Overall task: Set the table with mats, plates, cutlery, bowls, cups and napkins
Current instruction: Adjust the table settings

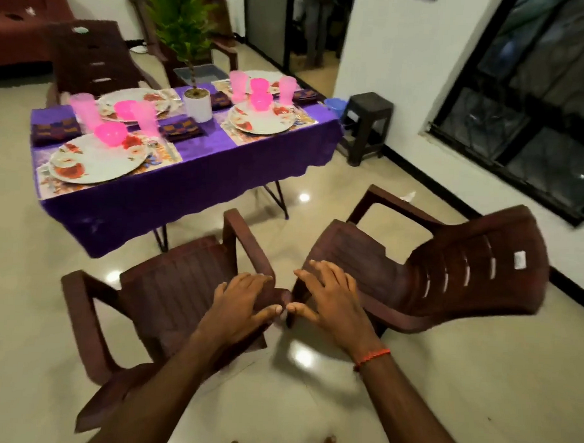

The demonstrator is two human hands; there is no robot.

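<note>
The table (191,186), under a purple cloth, stands ahead and to the left. On it lie floral mats, floral plates (96,161), pink bowls (111,133), pink cups (83,110) and dark patterned napkins (182,128). A potted plant (198,105) stands at its middle. In the foreground my left hand (242,303) rests on the right armrest of a brown plastic chair (160,292), thumb curled under it. My right hand (334,298) lies with straight fingers on the near armrest of a second brown chair (449,271), which is tilted.
Another brown chair (93,58) stands behind the table. To the table's right are a dark stool (368,124) and a blue bucket (336,106). A barred window (540,98) fills the right wall. A doorway opens at the back. The floor is glossy tile.
</note>
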